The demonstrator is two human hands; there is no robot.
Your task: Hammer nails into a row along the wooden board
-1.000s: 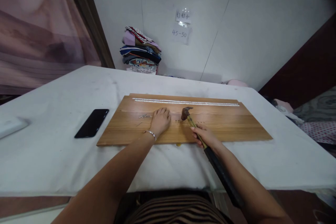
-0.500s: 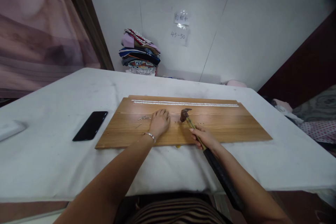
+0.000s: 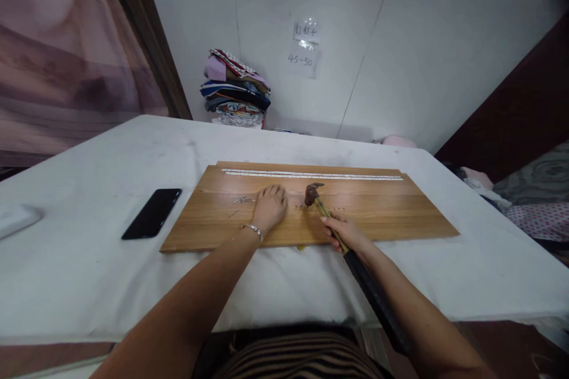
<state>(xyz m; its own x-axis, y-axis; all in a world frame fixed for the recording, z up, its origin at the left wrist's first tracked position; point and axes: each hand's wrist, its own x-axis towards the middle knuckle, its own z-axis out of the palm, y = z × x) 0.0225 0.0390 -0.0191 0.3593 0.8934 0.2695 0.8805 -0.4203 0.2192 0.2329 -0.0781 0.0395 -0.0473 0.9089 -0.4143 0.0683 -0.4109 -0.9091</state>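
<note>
My right hand (image 3: 345, 232) is closed round the neck of a claw hammer (image 3: 328, 214), above its black grip. The rusty head is low over the middle of a wooden board (image 3: 382, 222); whether it touches the wood I cannot tell. My left hand (image 3: 270, 207) lies flat on the board, palm down, left of the hammer head. Beside it is a small heap of loose nails (image 3: 243, 200), with a single nail (image 3: 233, 213) in front. A row of small dark nail points (image 3: 338, 208) runs along the board by the hammer, partly hidden by it.
Two white strips (image 3: 311, 175) run along the board's far edge. A black phone (image 3: 152, 214) lies left of the board on the white-covered table (image 3: 89, 272). Folded clothes (image 3: 237, 89) are stacked at the back against the wall, below paper notes (image 3: 303, 59). A white object (image 3: 18, 219) sits far left.
The view has shifted very slightly. Both hands and the hammer keep almost the same place on the board; the hammer head looks nearly unmoved.
</note>
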